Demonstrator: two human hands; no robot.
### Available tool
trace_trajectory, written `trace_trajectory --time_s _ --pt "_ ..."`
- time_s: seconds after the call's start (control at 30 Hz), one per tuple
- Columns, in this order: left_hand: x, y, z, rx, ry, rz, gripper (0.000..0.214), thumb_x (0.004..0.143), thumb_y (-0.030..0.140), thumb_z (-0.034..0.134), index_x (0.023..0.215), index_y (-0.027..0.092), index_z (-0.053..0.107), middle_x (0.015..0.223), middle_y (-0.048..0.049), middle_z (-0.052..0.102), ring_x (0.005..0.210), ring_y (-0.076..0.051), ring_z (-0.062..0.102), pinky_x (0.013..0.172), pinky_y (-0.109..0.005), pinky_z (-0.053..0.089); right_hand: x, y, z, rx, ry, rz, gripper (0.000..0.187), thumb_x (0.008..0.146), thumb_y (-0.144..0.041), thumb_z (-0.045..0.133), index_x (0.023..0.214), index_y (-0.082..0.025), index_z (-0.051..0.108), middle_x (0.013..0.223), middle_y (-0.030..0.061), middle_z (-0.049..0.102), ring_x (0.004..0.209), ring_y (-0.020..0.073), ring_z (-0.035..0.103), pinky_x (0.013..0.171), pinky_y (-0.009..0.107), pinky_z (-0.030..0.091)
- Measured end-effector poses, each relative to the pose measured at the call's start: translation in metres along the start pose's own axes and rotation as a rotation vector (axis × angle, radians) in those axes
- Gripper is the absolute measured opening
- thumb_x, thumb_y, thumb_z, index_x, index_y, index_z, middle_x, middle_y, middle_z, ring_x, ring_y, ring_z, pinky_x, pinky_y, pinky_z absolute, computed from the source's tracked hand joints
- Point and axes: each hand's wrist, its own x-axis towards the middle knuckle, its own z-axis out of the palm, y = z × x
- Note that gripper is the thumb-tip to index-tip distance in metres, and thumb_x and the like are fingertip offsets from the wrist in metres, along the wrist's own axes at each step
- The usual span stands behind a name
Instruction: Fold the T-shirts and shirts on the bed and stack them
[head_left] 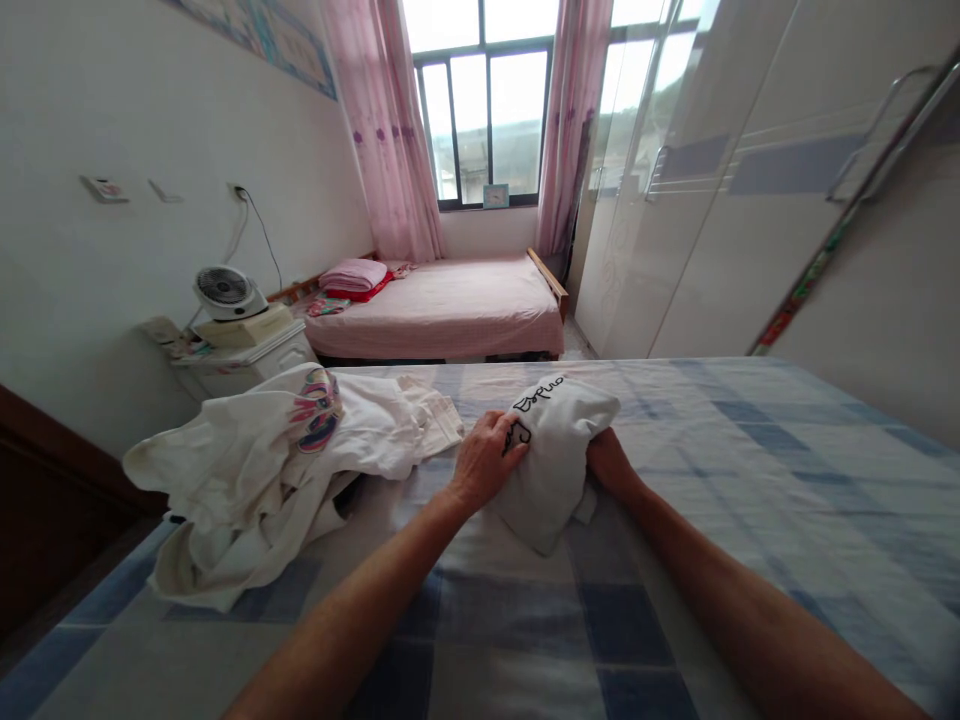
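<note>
A folded white garment with black lettering (555,450) lies on the blue-checked bedsheet (712,480) in front of me. My left hand (486,458) curls over its left side, fingers closed on the cloth. Against the bundle's right side presses my right hand (609,462), with its fingers tucked under the fabric and hidden. A loose heap of white clothes (277,470), one with a pink and blue print, sits to the left of my left hand, close beside it.
Beyond the bed stands a second bed with a pink cover (442,305) under a window. A small fan (225,292) sits on a white bedside cabinet (240,365) at the left. A white wardrobe (750,200) fills the right side.
</note>
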Motion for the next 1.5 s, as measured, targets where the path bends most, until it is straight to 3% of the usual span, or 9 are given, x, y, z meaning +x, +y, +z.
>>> trace_trajectory --time_s 0.23,0.37,0.57,0.7,0.93,1.1,1.23,1.37,1.5 --pt "0.005 -0.012 0.005 0.108 -0.049 -0.035 0.021 0.091 0.021 0.043 0.08 0.02 0.061 0.092 -0.0042 0.062 0.089 -0.017 0.06 0.081 -0.028 0.045 -0.003 -0.008 0.01 0.208 -0.08 0.16 0.032 0.072 -0.05 0.06 0.073 -0.019 0.06 0.061 -0.001 0.061 0.055 0.0131 0.052 0.056 0.026 0.045" --pt "0.005 -0.019 -0.01 0.022 0.11 -0.12 0.016 0.087 0.017 0.044 0.077 0.019 0.057 0.084 -0.0046 0.06 0.082 -0.018 0.058 0.077 -0.029 0.044 -0.001 -0.008 0.01 0.14 -0.037 0.144 0.031 0.072 -0.05 0.059 0.072 -0.019 0.058 0.064 -0.0001 0.062 0.059 0.0146 0.053 0.057 0.027 0.046" --pt "0.026 -0.03 -0.09 -0.499 0.491 -0.257 0.017 0.084 0.029 0.047 0.081 0.016 0.057 0.067 0.0015 0.057 0.064 -0.013 0.054 0.062 -0.024 0.043 0.007 -0.012 0.001 0.218 0.133 0.103 0.032 0.075 -0.052 0.057 0.076 -0.02 0.054 0.062 -0.0019 0.056 0.054 0.0114 0.05 0.054 0.024 0.045" --pt "0.036 -0.045 -0.144 -0.36 0.77 -0.244 0.017 0.083 0.029 0.049 0.081 0.016 0.06 0.07 0.0014 0.057 0.067 -0.012 0.052 0.066 -0.023 0.042 0.01 0.002 -0.007 0.212 0.159 0.176 0.034 0.071 -0.053 0.06 0.073 -0.02 0.054 0.062 -0.0005 0.058 0.052 0.0111 0.051 0.052 0.024 0.045" --pt "0.006 -0.064 -0.12 -0.603 0.33 -0.367 0.022 0.079 0.038 0.055 0.077 0.017 0.06 0.062 0.0029 0.053 0.055 -0.011 0.046 0.051 -0.021 0.035 0.007 -0.018 0.018 -0.193 -0.129 -0.03 0.024 0.079 -0.04 0.055 0.084 -0.019 0.067 0.077 0.0042 0.069 0.068 0.0165 0.062 0.068 0.03 0.047" --pt "0.001 -0.043 -0.099 -0.956 0.253 -0.402 0.024 0.076 0.042 0.06 0.077 0.018 0.057 0.06 0.0039 0.051 0.052 -0.01 0.046 0.051 -0.021 0.037 0.018 -0.056 0.075 -0.24 -0.326 -0.139 0.031 0.076 -0.037 0.062 0.101 -0.019 0.069 0.091 0.005 0.071 0.076 0.0167 0.063 0.07 0.028 0.046" --pt "0.007 -0.026 -0.098 -0.945 0.207 -0.311 0.022 0.079 0.039 0.058 0.078 0.017 0.058 0.062 0.0037 0.052 0.053 -0.009 0.045 0.051 -0.02 0.037 0.024 -0.062 0.111 -0.179 -0.396 -0.111 0.018 0.077 -0.028 0.056 0.08 -0.017 0.07 0.071 0.0009 0.068 0.066 0.0135 0.059 0.06 0.023 0.042" --pt "0.009 -0.024 -0.123 -0.734 0.377 -0.262 0.019 0.084 0.034 0.054 0.08 0.016 0.058 0.064 0.0037 0.051 0.058 -0.009 0.046 0.054 -0.02 0.037 0.032 -0.09 0.097 -0.376 -0.158 -0.243 0.013 0.075 -0.02 0.054 0.075 -0.019 0.067 0.066 -0.0008 0.066 0.062 0.013 0.057 0.062 0.025 0.041" --pt "0.005 -0.021 -0.151 -0.479 0.661 -0.131 0.014 0.088 0.029 0.05 0.086 0.017 0.056 0.08 -0.0001 0.058 0.074 -0.012 0.052 0.067 -0.022 0.042 0.04 -0.141 0.055 -0.495 0.241 -0.591 0.014 0.083 -0.025 0.052 0.084 -0.02 0.064 0.079 0.0016 0.067 0.072 0.015 0.059 0.074 0.029 0.042"
